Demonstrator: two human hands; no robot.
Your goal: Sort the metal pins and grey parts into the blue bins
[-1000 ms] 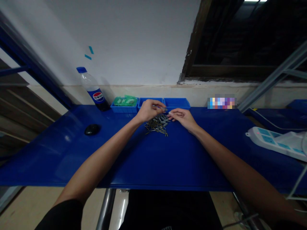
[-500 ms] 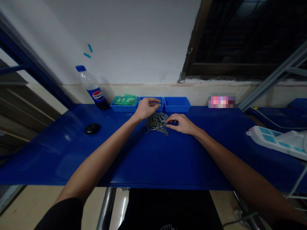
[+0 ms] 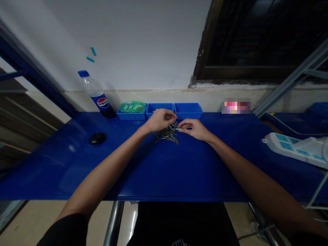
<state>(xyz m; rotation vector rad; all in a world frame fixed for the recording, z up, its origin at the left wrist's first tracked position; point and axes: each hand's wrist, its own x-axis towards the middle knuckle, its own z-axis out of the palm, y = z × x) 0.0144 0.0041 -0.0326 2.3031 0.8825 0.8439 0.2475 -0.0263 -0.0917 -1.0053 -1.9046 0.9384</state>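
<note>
A loose pile of thin brass-and-dark metal pins (image 3: pixel 167 135) lies on the blue table, with short grey cylindrical pieces (image 3: pixel 174 124) heaped at its far side. My left hand (image 3: pixel 162 120) hovers over the pile from the left. Its thumb and fingers are bent together near the grey pieces; whatever they pinch is too small to make out. At the pile's right edge, my right hand (image 3: pixel 194 130) pinches a small pale grey cylinder between thumb and fingertips, its end pointing left. Behind the left hand sits the middle blue bin (image 3: pixel 156 107), partly covered by that hand.
Along the wall stand a blue bin with green packets (image 3: pixel 132 107) and another blue bin (image 3: pixel 188 110). A Pepsi bottle (image 3: pixel 101 100) and a black mouse (image 3: pixel 97 138) are to the left. A white power strip (image 3: pixel 287 147) lies on the right.
My left hand has come down and to the right, from the front of the middle bin to the pile. My right hand has shifted slightly; a pale grey cylinder now shows at its fingertips.
</note>
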